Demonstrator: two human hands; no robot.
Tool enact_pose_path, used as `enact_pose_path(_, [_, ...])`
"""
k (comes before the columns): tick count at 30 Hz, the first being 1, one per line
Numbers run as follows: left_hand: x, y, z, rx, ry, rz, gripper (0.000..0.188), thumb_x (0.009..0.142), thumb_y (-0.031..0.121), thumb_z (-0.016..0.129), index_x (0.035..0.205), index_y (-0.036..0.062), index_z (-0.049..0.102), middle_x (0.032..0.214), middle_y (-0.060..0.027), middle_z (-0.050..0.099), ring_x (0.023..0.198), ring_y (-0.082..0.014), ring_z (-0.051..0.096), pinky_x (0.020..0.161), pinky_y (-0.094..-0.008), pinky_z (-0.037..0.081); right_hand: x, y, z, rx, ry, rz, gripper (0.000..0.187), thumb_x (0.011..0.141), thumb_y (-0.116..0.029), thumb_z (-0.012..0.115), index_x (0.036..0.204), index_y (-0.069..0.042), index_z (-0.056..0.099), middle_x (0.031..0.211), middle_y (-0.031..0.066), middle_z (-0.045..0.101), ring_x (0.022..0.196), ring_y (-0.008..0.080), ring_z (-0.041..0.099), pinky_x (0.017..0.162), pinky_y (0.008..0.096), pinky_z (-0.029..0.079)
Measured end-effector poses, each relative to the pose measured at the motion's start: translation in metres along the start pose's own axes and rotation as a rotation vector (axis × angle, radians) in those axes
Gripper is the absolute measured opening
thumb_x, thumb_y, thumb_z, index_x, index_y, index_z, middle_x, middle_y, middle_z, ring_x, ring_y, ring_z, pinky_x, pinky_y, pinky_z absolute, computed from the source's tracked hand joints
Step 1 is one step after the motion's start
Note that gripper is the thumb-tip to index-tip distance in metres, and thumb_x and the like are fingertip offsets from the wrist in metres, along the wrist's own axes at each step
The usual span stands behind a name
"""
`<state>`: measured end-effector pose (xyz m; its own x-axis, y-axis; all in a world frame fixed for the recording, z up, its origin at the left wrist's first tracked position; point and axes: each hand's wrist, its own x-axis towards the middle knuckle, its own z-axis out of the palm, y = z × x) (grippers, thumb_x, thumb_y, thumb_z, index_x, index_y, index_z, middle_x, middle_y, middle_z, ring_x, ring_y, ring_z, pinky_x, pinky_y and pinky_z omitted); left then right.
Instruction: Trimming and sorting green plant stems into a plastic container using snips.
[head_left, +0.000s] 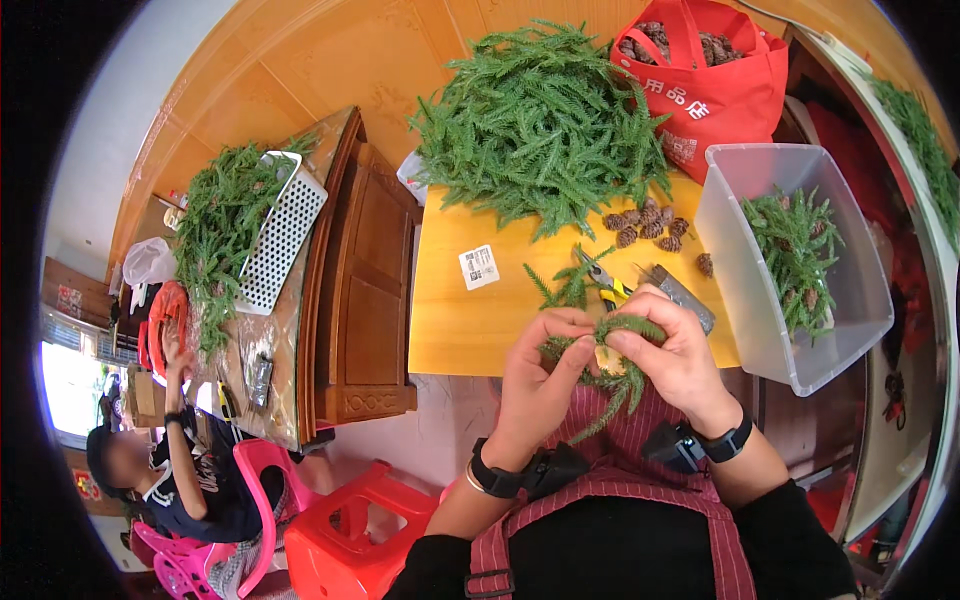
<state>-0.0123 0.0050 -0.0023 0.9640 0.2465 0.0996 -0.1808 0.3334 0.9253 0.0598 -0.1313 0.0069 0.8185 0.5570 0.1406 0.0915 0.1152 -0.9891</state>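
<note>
Near the front edge of the yellow table (450, 335), my left hand (550, 365) and my right hand (672, 355) meet around an artificial pine sprig (626, 388). Thumbs and fingers of both hands pinch it close to its middle. A pale spot shows between the fingertips, too small to name. Just beyond my hands lie yellow-and-black pliers (598, 272), a loose green sprig (562, 291) and a flat grey object (686, 298). Several small pine cones (650, 228) are scattered farther back, before a large heap of green sprigs (540, 120).
At right stands a translucent plastic bin (770, 335) with sprigs and cones inside. Behind it is a red bag (735, 110) of pine cones. A white label (478, 267) lies on the table. Leftward are a red stool (345, 535), a white perforated basket (280, 250) and a seated person (190, 480).
</note>
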Motion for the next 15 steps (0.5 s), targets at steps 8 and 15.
enact_pose_path(8, [0.0019, -0.0037, 0.0005, -0.045, -0.031, 0.009, 0.008, 0.087, 0.003, 0.051, 0.094, 0.0017, 0.047, 0.100, -0.0079, 0.050, 0.071, -0.0092, 0.051, 0.062, -0.0224, 0.044, -0.0021, 0.0012, -0.0029, 0.095, -0.029, 0.084, 0.016, 0.079, -0.002, 0.060, 0.094, -0.001, 0.055, 0.083, -0.0006, 0.047, 0.075, 0.0064, 0.047, 0.066, 0.0197, 0.039])
enact_pose_path(15, [0.0028, 0.0002, -0.0001, 0.091, -0.031, -0.022, 0.010, 0.087, 0.004, 0.051, 0.095, 0.0024, 0.046, 0.093, -0.0050, 0.052, 0.073, -0.0065, 0.051, 0.063, -0.0209, 0.044, -0.0040, 0.0053, -0.0069, 0.283, -0.098, 0.174, 0.025, 0.082, -0.002, 0.057, 0.105, -0.003, 0.048, 0.090, 0.0029, 0.059, 0.082, 0.0075, 0.054, 0.069, 0.0210, 0.042])
